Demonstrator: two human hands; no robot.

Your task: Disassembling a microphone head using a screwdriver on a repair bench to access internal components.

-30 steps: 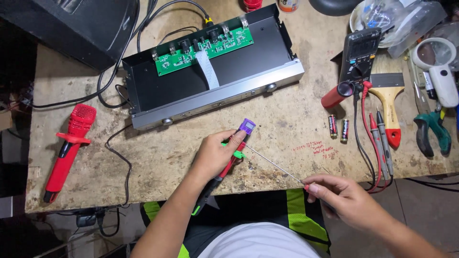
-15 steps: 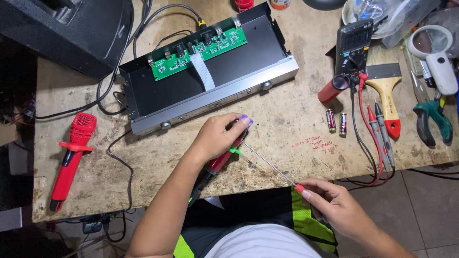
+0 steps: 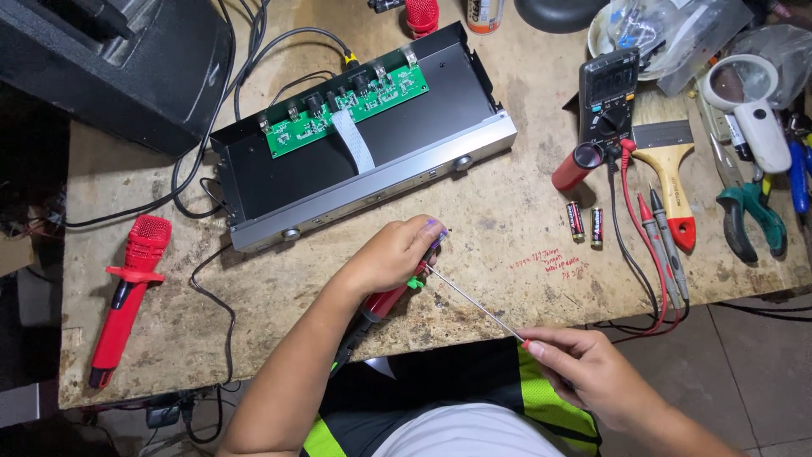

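Bare forearms — white shirt, neon-yellow-and-black garment.

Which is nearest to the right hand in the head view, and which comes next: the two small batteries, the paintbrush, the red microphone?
From the right hand:
1. Two small batteries, lying above it on the table.
2. Paintbrush, farther up and to the right, beside the red probe leads.
3. Red microphone, far across at the left edge.

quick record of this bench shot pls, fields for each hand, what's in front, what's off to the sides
left hand: left hand grips a red-handled tool
right hand: right hand pinches the end of a thin metal rod
in front: open amplifier chassis with green circuit board
left side: red microphone
right side: multimeter, two batteries, paintbrush
surface: worn workbench
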